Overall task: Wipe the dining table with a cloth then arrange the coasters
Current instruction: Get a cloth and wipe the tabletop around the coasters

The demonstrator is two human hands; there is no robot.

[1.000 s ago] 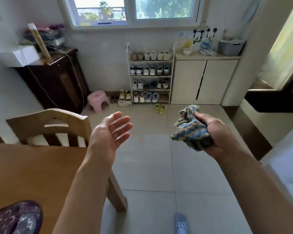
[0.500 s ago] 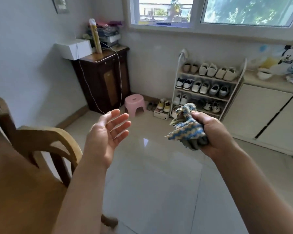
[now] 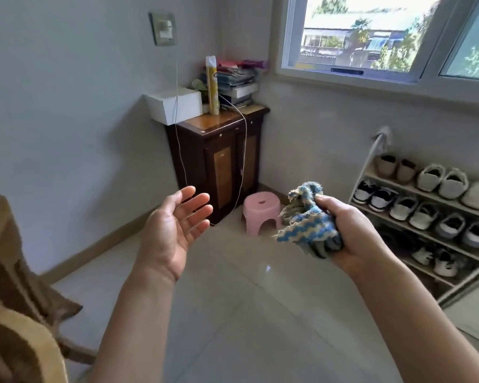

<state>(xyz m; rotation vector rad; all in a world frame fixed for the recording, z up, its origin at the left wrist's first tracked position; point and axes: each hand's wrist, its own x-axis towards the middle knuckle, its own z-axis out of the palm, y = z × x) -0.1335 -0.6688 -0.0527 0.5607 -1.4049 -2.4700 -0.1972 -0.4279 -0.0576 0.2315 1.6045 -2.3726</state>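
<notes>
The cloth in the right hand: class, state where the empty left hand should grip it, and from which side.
Probably its loose striped corner, from the left: the cloth juts leftward from the right hand, the rest balled inside, and the open left hand faces it.

You have one view only, a wide-angle camera on your head, looking forward and down at the floor (image 3: 233, 313). It faces the corner with the dark cabinet (image 3: 221, 161) and the window (image 3: 357, 37). Your left hand (image 3: 172, 233) and right hand (image 3: 354, 230) sit close, mid-frame.
</notes>
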